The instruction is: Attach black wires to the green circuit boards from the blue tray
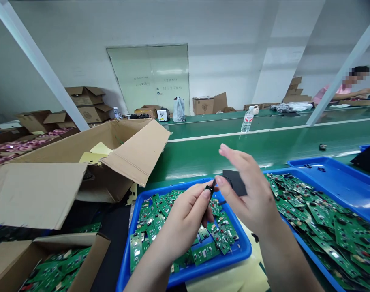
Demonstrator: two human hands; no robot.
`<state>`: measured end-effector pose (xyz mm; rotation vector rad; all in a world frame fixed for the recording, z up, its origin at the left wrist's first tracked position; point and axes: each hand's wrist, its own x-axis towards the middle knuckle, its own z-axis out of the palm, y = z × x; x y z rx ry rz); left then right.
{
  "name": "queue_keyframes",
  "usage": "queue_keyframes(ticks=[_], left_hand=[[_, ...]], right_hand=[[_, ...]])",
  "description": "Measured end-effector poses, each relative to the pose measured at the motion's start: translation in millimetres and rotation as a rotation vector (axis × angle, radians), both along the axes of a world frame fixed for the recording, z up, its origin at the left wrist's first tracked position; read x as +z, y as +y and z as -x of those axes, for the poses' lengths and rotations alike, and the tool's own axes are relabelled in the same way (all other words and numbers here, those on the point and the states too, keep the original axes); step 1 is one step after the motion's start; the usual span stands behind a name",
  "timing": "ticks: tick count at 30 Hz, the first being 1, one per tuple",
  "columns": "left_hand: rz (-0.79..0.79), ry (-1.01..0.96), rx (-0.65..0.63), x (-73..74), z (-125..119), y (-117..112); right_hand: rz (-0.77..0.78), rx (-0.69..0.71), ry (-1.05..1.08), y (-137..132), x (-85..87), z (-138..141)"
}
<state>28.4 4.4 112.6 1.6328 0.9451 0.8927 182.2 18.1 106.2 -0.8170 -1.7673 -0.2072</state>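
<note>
My left hand (187, 215) is curled closed, pinching a small black part (209, 189) between thumb and forefinger above a blue tray (185, 275) of several green circuit boards. My right hand (248, 190) hovers just to its right, thumb and forefinger pinched on the same small part, the other fingers stretched upward. A flat black square piece (236, 182) shows behind the right hand; whether the hand holds it I cannot tell.
A second blue tray (343, 182) with several green boards lies at the right. An open cardboard box (112, 162) stands at the left, another box (66, 263) of boards below it. A water bottle (247, 120) stands on the green conveyor (264, 142). A person (345, 87) sits far right.
</note>
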Motion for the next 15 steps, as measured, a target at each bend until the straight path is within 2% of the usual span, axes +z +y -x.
queue_keyframes(ticks=[3, 6, 9, 15], left_hand=[[-0.048, -0.106, 0.032, -4.3, 3, 1], [-0.098, -0.153, 0.021, -6.7, 9, 0], [-0.178, -0.1, -0.029, -5.1, 13, -1], [-0.318, 0.036, -0.09, -5.0, 15, -2]], right_hand=[[-0.024, -0.045, 0.175, -1, 0.2, -7], [0.061, -0.026, 0.276, -2, 0.5, -13], [0.171, 0.012, 0.183, -4, 2.2, -17], [0.263, 0.063, -0.062, -12, 5.4, -12]])
